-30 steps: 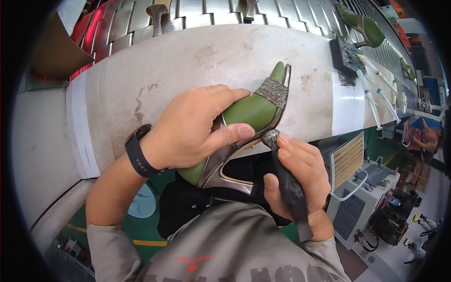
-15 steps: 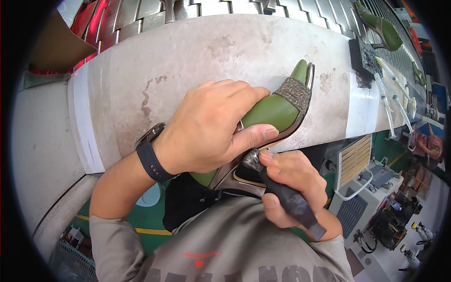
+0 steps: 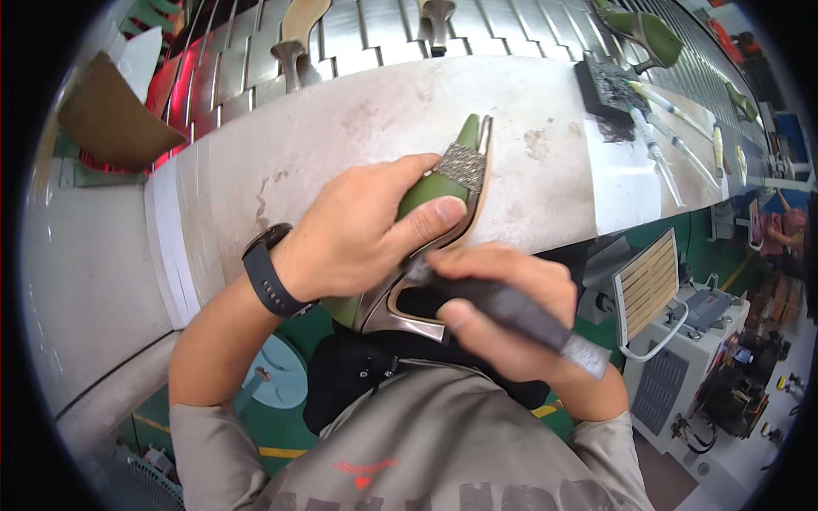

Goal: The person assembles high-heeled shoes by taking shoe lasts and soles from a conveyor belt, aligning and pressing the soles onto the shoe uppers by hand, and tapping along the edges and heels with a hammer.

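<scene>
Head view: right hand pinching the dark-handled tool, blurred tip at the arch, contact unclear; left hand clamped around the green shoe at the pale worktop's near edge, toe pointing far. Light strokes following that curve look best.

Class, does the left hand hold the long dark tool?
No: the right hand grips the long dark tool; the left hand holds the green high-heeled shoe.

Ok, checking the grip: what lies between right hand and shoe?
In the head view: the blurred end of the dark tool the right hand holds; contact with the green shoe is unclear.
</scene>
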Action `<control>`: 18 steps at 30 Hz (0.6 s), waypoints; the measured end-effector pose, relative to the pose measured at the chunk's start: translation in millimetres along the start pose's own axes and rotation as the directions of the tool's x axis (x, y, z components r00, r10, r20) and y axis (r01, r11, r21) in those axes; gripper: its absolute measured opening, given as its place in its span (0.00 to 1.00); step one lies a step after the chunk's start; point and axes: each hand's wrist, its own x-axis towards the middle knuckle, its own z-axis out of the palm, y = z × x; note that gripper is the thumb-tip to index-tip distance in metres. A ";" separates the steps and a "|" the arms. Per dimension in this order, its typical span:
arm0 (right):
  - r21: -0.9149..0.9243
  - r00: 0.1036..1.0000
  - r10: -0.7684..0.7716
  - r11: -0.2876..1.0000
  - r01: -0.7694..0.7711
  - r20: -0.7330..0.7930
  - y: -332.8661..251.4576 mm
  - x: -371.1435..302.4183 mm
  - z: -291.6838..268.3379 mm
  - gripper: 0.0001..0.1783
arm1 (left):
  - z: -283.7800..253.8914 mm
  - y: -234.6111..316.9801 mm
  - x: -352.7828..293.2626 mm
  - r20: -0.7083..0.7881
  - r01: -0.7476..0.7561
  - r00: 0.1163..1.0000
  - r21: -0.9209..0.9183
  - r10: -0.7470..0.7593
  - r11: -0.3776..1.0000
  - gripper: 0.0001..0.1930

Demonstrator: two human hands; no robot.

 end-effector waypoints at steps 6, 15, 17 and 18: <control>0.247 0.908 0.088 0.969 0.018 -0.410 -0.5 10.5 -39.7 0.14 | 25.0 31.7 15.6 -0.098 0.126 0.990 0.278 -0.102 0.952 0.46; 0.171 0.949 0.207 0.971 -0.169 -0.239 33.3 92.7 -68.4 0.10 | 20.2 27.5 20.3 -0.033 0.181 0.983 0.233 -0.178 0.956 0.45; 0.129 0.937 0.238 0.969 -0.211 -0.254 60.8 102.2 -71.9 0.11 | 16.5 28.3 22.6 -0.006 0.215 0.976 0.197 -0.218 0.957 0.46; 0.078 0.933 0.254 0.967 -0.242 -0.255 76.8 100.6 -77.0 0.11 | 15.5 31.5 24.8 -0.011 0.200 0.979 0.202 -0.202 0.959 0.46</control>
